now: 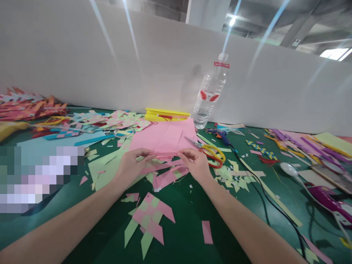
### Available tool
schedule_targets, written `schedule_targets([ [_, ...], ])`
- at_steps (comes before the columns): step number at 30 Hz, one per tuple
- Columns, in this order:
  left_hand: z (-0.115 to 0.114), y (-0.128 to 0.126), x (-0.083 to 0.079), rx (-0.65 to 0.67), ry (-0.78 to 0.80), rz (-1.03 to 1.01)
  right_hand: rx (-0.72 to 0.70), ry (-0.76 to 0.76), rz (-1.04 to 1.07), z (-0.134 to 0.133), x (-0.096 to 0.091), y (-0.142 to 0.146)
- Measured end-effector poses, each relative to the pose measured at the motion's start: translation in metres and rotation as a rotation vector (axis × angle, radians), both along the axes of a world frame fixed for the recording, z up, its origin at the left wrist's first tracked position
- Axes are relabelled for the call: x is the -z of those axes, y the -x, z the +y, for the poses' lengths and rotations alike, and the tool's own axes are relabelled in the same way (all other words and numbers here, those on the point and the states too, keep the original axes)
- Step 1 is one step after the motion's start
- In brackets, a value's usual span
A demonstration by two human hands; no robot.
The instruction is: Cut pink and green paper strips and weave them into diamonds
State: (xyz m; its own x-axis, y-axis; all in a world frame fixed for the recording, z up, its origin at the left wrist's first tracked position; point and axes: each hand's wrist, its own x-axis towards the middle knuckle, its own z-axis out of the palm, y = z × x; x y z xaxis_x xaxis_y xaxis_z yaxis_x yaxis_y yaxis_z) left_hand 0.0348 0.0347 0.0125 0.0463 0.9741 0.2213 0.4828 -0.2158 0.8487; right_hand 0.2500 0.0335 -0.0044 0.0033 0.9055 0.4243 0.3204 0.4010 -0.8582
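Note:
My left hand [137,163] and my right hand [194,163] pinch the two ends of a narrow pink paper strip [166,155], stretched level between them. Behind it lies a pink paper sheet [162,134], partly over a pale green sheet [103,170]. Scissors [213,152] with yellow and orange handles rest just past my right hand. Below my hands more pink strips [170,178] lie loose. Nearer to me is a woven pink and green paper piece [150,216] with pointed ends. A small pink rectangle [207,232] lies to its right.
A plastic bottle [209,97] leans against the white partition [110,62]. Green scraps [233,178] and a black cable [261,185] spread over the right side. A purple glue gun [330,200] lies at far right. Orange paper pieces [33,106] are heaped at far left.

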Motion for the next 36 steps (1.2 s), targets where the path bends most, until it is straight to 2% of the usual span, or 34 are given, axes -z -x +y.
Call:
schedule_targets([
  [5, -0.004, -0.003, -0.004, -0.055, -0.032, -0.012, 0.052, -0.104, -0.028, -0.005, -0.009, 0.0],
  [11, -0.008, -0.002, -0.001, -0.049, -0.131, -0.018, 0.092, -0.242, -0.152, -0.01, -0.016, -0.005],
  [16, -0.005, 0.003, 0.0, -0.111, -0.109, -0.008, 0.193, -0.163, -0.071, 0.0, -0.009, -0.014],
  [21, 0.002, 0.007, 0.002, -0.125, 0.003, -0.015, 0.163, -0.126, -0.027, 0.009, -0.001, -0.02],
  [23, 0.005, 0.006, 0.006, -0.167, -0.034, -0.002, 0.154, -0.128, -0.038, 0.009, -0.002, -0.02],
  [25, 0.006, 0.005, 0.011, -0.202, -0.154, 0.062, 0.155, -0.132, -0.052, 0.008, -0.003, -0.019],
  [27, 0.006, 0.004, 0.015, -0.15, -0.311, 0.183, 0.162, -0.13, -0.072, 0.007, -0.005, -0.019],
  [30, 0.004, 0.002, 0.018, 0.065, -0.464, 0.386, 0.156, -0.112, -0.131, 0.005, -0.005, -0.019],
  [33, -0.001, -0.001, 0.017, 0.244, -0.462, 0.53, 0.104, -0.152, -0.303, 0.004, -0.004, -0.02],
  [36, -0.003, -0.002, 0.017, 0.3, -0.43, 0.593, -0.039, -0.212, -0.469, 0.002, -0.003, -0.019],
])
